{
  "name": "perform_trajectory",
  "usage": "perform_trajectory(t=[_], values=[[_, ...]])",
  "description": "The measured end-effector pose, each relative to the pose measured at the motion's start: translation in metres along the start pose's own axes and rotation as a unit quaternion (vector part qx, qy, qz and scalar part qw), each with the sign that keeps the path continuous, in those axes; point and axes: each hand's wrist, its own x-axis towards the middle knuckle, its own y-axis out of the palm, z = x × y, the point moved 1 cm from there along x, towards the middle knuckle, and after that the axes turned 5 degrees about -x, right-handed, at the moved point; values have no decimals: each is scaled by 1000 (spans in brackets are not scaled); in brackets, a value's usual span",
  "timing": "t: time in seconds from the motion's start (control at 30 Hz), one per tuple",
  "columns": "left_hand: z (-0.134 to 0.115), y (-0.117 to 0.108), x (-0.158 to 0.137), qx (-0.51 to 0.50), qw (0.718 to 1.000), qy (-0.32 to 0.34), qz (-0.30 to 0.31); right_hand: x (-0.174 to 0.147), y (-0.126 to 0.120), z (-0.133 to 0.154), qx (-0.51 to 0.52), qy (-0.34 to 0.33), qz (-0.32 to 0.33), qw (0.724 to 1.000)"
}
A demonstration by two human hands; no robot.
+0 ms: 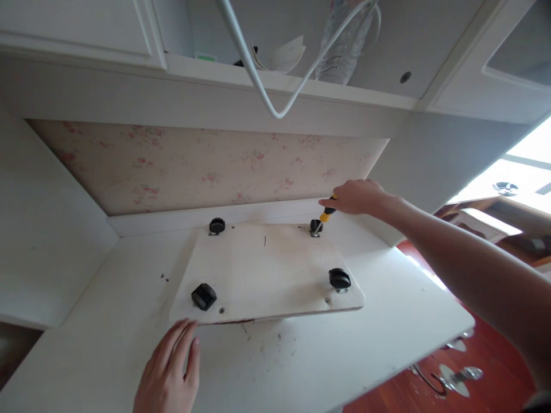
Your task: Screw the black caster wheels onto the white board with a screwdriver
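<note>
A white board (267, 269) lies on the white desk top, with a black caster wheel at each corner. My right hand (359, 196) is closed around a yellow-and-black screwdriver (327, 214). Its tip points down at the metal plate of the far right caster (316, 225); whether it sits in a screw I cannot make out. My left hand (170, 367) rests with fingers stretched out at the board's near left corner, close to the near left caster (204, 296). The other casters are the far left one (217, 226) and the near right one (340, 279).
Small dark bits (165, 277) and scattered debris (279, 337) dot the desk. A white cable (279, 115) hangs in front of the shelf above, where a clear plastic bottle (342, 49) stands. Side panels bound the desk left and right. Metal hardware (460, 376) shows beside the desk's right edge.
</note>
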Motion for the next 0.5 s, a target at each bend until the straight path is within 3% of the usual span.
perform_trajectory(t=[0.1,0.27,0.43,0.5], values=[[1,0,-2,3,1000,2,10,-2,1,0,1,4,0,1000],[2,1,-3,3,1000,3,17,-7,4,3,21,-71,8,997],[2,1,-1,1,1000,-2,0,-5,2,5,-8,-23,7,1000],[6,4,-5,-4,1000,2,8,-5,-1,3,0,-44,34,998]])
